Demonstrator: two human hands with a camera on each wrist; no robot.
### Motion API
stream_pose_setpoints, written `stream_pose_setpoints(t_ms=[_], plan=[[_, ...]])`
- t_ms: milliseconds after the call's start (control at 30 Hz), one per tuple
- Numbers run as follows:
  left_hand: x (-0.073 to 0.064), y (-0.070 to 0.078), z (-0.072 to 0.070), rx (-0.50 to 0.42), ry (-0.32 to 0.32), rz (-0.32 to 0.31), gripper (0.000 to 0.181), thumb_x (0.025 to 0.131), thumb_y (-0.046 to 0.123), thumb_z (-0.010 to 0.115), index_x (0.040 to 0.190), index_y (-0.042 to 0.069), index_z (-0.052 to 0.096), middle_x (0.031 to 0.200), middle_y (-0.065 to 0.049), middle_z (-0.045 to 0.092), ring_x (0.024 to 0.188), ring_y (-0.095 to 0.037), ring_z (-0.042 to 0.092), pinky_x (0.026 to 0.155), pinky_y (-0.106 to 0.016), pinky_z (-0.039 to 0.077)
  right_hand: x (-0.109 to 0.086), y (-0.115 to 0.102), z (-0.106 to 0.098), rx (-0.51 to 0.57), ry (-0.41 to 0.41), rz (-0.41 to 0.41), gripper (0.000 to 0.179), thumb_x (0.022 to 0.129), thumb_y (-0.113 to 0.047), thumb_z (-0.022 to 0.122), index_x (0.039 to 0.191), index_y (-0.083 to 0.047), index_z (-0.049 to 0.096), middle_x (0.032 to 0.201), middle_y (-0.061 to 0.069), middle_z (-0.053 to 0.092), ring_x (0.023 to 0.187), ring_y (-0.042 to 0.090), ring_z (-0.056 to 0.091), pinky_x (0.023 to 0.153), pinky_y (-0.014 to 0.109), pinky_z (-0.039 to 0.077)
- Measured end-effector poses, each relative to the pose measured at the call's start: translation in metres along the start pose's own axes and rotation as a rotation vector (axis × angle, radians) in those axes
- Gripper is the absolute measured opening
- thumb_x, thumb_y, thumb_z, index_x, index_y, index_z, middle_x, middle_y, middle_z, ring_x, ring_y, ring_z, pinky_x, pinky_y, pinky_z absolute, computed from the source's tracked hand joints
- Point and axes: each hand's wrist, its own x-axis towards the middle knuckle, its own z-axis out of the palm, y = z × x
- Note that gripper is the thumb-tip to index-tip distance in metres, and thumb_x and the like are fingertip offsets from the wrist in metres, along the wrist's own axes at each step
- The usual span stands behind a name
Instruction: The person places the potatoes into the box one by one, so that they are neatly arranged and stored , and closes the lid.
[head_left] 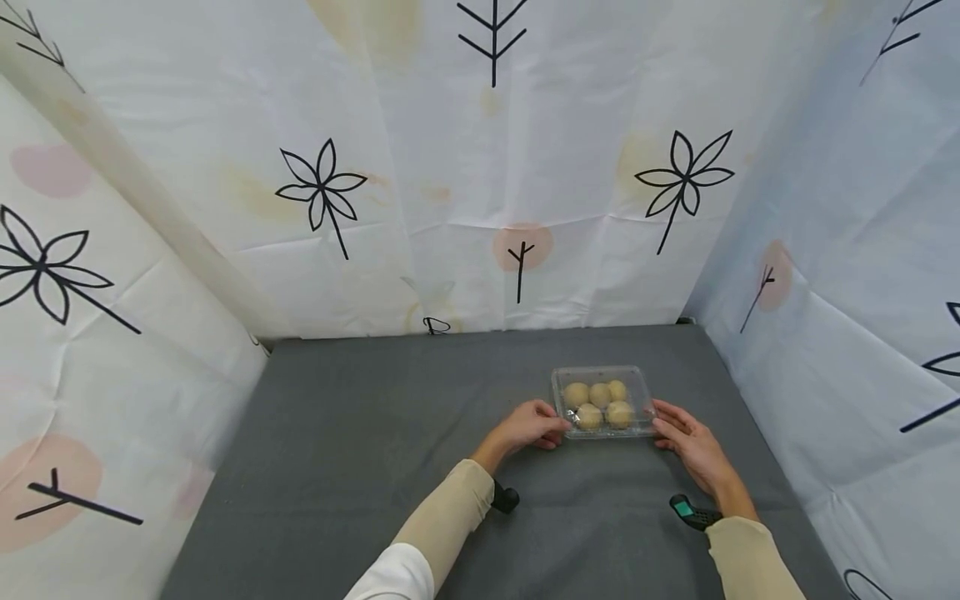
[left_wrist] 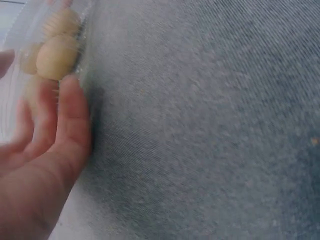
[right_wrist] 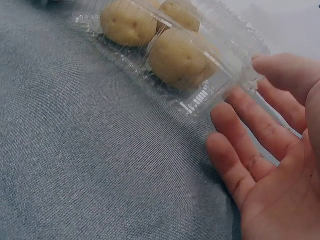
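A clear plastic box (head_left: 637, 390) with a lid over it lies on the grey cloth towards the back right. Several round yellow potatoes (right_wrist: 182, 59) show through its plastic. At the box's near left corner, my left hand (head_left: 529, 426) holds the side, thumb over the edge and fingers against the wall. My right hand (head_left: 694, 447) is at the right end. There its thumb and forefinger pinch the box's rim, while the other fingers (right_wrist: 225, 150) spread loosely below. Part of the left fingers' contact is blurred in the left wrist view.
The grey cloth-covered table (head_left: 337, 467) spreads left and in front of the box. White printed fabric (head_left: 465, 167) hangs behind it, with more on the left and right sides. Dark straps (head_left: 506, 497) sit on both wrists.
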Motion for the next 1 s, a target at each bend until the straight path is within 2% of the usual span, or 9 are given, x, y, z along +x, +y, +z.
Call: stream_pose_setpoints(t_ms=[133, 267, 500, 600, 767, 1000], plan=[[0.0, -0.002, 0.0, 0.055, -0.075, -0.002, 0.031, 0.098, 0.033, 0.069, 0.104, 0.004, 0.076, 0.094, -0.006, 0.077, 0.083, -0.013, 0.071, 0.076, -0.03, 0.062, 0.001, 0.003, 0.001, -0.013, 0.019, 0.053, 0.074, 0.105, -0.045, 0.055, 0.158, -0.001, 0.03, 0.121, -0.026, 0.052, 0.101, -0.005, 0.06, 0.087, 0.018, 0.055], [-0.001, -0.003, -0.001, 0.055, -0.105, 0.016, 0.036, 0.099, 0.035, 0.066, 0.106, 0.003, 0.078, 0.092, -0.006, 0.08, 0.083, -0.012, 0.072, 0.076, -0.03, 0.062, 0.002, 0.007, 0.003, -0.002, 0.045, 0.085, 0.068, 0.105, -0.045, 0.055, 0.149, 0.004, 0.04, 0.117, -0.015, 0.058, 0.098, -0.005, 0.062, 0.087, 0.016, 0.054], [-0.003, -0.003, -0.003, 0.07, -0.156, 0.002, 0.04, 0.1, 0.038, 0.062, 0.111, 0.003, 0.077, 0.097, -0.006, 0.081, 0.089, -0.009, 0.073, 0.084, -0.029, 0.061, 0.001, 0.012, 0.004, 0.004, 0.046, 0.082, 0.053, 0.104, -0.045, 0.056, 0.126, 0.004, 0.059, 0.109, -0.024, 0.065, 0.099, -0.005, 0.063, 0.088, 0.014, 0.052], [-0.004, -0.004, -0.003, 0.037, -0.161, 0.002, 0.04, 0.1, 0.037, 0.063, 0.112, 0.001, 0.077, 0.1, -0.008, 0.08, 0.092, -0.01, 0.073, 0.088, -0.03, 0.06, 0.0, 0.012, 0.004, -0.016, 0.045, 0.08, 0.057, 0.105, -0.045, 0.054, 0.131, 0.005, 0.061, 0.109, -0.021, 0.064, 0.098, -0.008, 0.062, 0.088, 0.013, 0.052], [-0.004, -0.004, -0.002, -0.003, -0.164, -0.003, 0.038, 0.1, 0.035, 0.064, 0.114, 0.002, 0.077, 0.103, -0.007, 0.08, 0.095, -0.009, 0.072, 0.095, -0.032, 0.059, -0.001, 0.011, 0.005, -0.063, 0.047, 0.084, 0.066, 0.106, -0.046, 0.051, 0.142, 0.009, 0.053, 0.113, -0.016, 0.064, 0.096, -0.013, 0.059, 0.088, 0.01, 0.05], [-0.007, -0.004, 0.0, -0.013, -0.149, 0.002, 0.036, 0.101, 0.032, 0.063, 0.113, 0.001, 0.076, 0.1, -0.004, 0.08, 0.093, -0.007, 0.071, 0.096, -0.033, 0.057, -0.003, 0.009, 0.006, -0.06, 0.027, 0.058, 0.065, 0.107, -0.044, 0.05, 0.145, 0.009, 0.051, 0.117, -0.016, 0.064, 0.098, -0.014, 0.059, 0.09, 0.01, 0.049]])
